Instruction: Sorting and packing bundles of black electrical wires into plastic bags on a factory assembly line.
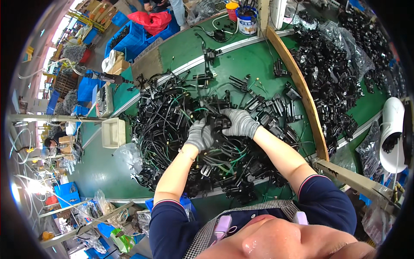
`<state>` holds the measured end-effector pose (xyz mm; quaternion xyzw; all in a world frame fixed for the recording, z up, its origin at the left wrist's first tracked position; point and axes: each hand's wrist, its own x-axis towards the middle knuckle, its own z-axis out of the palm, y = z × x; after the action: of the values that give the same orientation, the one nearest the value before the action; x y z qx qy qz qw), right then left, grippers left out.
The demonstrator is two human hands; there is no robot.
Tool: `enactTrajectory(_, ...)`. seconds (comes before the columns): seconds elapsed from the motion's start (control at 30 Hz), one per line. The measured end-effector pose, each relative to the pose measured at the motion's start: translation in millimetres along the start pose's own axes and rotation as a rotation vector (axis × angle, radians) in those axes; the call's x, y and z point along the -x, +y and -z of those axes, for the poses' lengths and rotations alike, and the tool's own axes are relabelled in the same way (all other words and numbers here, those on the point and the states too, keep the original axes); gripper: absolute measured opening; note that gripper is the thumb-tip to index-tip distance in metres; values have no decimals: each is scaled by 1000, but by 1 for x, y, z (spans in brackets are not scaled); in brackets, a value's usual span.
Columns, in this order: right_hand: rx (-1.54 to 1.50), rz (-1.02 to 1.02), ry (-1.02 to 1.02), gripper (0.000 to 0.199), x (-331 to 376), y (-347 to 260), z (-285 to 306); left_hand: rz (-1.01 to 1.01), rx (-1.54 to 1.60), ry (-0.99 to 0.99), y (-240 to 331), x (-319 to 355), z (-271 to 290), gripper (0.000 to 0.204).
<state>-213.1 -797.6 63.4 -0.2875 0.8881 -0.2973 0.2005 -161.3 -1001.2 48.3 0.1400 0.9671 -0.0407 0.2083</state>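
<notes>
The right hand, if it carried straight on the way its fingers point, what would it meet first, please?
The right hand points leftward, so it would probably first meet the left hand over the pile of black cables, though depth is hard to judge.

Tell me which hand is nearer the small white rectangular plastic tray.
Left. The left hand sits in the black cable pile, on the side of the white plastic tray; the right hand lies farther right, beyond it.

We count two grey knitted gloves point(224, 127), one white plastic tray point(113, 132) and two cylindrical paint cans point(242, 16).
</notes>
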Motion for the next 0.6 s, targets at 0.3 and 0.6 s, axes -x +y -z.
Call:
enactTrajectory(0.3,83,117,-82,76,65,-35,-39,-214,94,-56,47,108,9,44)
enactTrajectory(0.6,-104,350,-210,73,113,-25,-45,-612,178,-575,18,39,129,28)
